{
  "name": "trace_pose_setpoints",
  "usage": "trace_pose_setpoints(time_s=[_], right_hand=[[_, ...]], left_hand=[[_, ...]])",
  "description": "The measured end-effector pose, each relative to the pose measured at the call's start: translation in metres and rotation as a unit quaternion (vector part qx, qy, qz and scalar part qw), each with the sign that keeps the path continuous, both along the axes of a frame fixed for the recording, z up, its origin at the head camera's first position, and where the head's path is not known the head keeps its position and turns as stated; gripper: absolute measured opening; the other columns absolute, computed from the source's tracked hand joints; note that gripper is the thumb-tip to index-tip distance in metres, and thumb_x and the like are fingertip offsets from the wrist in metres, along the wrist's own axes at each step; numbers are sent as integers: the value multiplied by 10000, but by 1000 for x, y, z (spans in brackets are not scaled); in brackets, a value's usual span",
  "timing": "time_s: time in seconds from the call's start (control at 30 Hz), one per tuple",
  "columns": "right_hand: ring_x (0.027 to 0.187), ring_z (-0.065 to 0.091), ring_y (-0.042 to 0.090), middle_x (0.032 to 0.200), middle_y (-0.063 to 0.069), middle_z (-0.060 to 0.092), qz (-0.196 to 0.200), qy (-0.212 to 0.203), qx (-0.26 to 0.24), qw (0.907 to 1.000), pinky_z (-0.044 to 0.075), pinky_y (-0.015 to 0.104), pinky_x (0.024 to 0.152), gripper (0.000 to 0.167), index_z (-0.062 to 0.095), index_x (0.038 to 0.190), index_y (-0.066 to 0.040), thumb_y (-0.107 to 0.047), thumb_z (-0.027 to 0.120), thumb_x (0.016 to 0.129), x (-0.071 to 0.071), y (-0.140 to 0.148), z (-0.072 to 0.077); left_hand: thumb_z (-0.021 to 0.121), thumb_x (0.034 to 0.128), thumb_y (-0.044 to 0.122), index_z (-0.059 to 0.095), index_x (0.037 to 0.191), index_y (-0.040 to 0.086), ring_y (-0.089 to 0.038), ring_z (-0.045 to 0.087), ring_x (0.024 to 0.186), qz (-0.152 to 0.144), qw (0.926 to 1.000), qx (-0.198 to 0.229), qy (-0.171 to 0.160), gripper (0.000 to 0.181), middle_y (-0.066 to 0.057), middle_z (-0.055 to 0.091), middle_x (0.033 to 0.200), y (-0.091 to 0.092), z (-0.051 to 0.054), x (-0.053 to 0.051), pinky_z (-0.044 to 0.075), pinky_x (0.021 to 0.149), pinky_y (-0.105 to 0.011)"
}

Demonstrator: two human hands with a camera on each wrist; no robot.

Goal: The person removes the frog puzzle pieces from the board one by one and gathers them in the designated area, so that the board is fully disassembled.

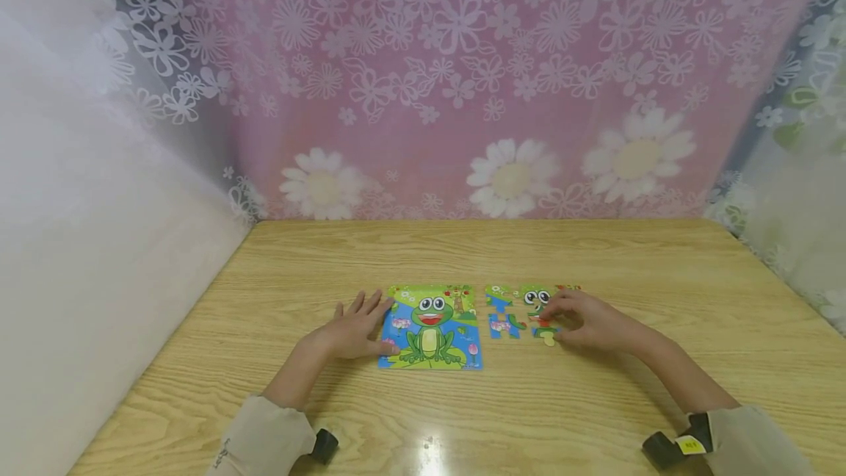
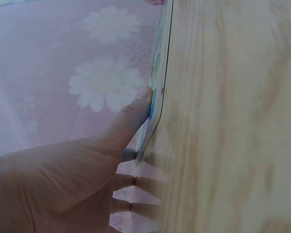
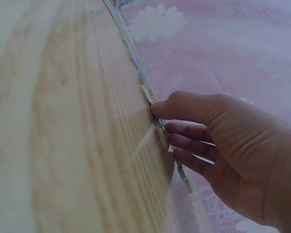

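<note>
Frog board (image 1: pixel 430 338) touches spread left hand (image 1: pixel 353 334), right hand (image 1: pixel 595 323) touches puzzle pieces (image 1: pixel 536 297), pinch unclear; sliding flat likely keeps them aligned.

Legibility findings: no text can be read with certainty. At your right wrist, the black device (image 1: pixel 663 452) beside the cuff of your right sleeve (image 1: pixel 753 439) carries a yellow label (image 1: pixel 690 445); the dark characters on it are too small and blurred to transcribe. Your left sleeve (image 1: pixel 271 428) bears dark, script-like lettering (image 1: pixel 222 454) on its outer side, equally illegible. Near the lower right corner of your frog picture (image 1: pixel 429 340), tiny dark marks (image 1: pixel 472 366) may be print; you cannot confirm it.
</note>
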State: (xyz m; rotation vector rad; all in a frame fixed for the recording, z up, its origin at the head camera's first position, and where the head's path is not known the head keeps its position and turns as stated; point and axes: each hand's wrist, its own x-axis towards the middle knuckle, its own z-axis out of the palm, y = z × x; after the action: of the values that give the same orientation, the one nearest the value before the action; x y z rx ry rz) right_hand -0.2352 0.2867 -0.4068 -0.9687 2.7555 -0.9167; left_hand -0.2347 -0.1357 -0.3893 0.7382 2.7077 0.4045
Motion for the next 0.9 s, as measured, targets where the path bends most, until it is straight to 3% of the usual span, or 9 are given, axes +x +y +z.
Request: trace_pose_setpoints(time_s=[0.27, 0.53, 0.77, 0.9], right_hand=[[983, 503, 227, 1077, 1, 516, 59, 394, -82, 9992, 439, 454, 811, 222, 651, 1031, -156, -105, 702, 820, 2, -7, 7], [823, 499, 230, 1050, 28, 527, 563, 538, -356, 9963, 477, 304, 658, 218, 639, 1048, -85, -30, 661, 839, -3, -37, 16], [847, 526, 219, 1025, 22, 562, 988, 992, -406, 9893, 476, 382, 673, 218, 640, 1047, -49, -68, 660, 830, -14, -75, 16], [899, 516, 214, 1062, 22, 562, 1126, 869, -256, 9895, 469, 387, 691, 258, 635, 1087, -58, -93, 658, 832, -21, -96, 13]], left_hand=[[576, 847, 524, 155, 1480, 86, -395, -17, 1347, 4, 10000, 47, 1, 878, -172, 59, 1508, 0, 0, 0, 9, 992, -635], [571, 851, 523, 163, 1478, 80, -399, -14, 1346, -10, 10000, 55, -18, 869, -178, 59, 1506, -1, 1, 1, 9, 988, -640], [567, 859, 510, 162, 1476, 72, -400, -17, 1345, -22, 9999, 88, -89, 859, -189, 56, 1504, 0, 5, 4, 10, 989, -638], [565, 860, 508, 160, 1476, 68, -400, -21, 1345, -6, 9999, 86, -98, 858, -191, 53, 1504, 2, 7, 4, 8, 990, -636]])
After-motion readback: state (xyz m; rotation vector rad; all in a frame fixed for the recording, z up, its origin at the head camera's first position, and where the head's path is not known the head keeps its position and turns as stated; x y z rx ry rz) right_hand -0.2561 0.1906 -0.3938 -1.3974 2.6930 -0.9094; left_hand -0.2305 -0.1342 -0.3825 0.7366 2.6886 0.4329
